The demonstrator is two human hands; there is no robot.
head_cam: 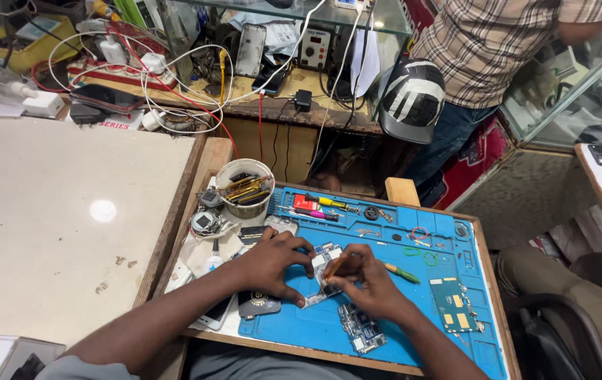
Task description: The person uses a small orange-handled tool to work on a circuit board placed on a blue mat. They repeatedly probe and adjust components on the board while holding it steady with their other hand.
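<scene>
Left hand (276,264) pinching circuit board (323,271), right hand (364,281) gripping green-handled screwdriver (401,272), handle pointing right, tip at board

Blue mat (413,309) on wooden bench (487,281)

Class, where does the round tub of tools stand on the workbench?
In the head view, the round tub stands at the blue mat's far left corner, beyond the left hand.
</scene>
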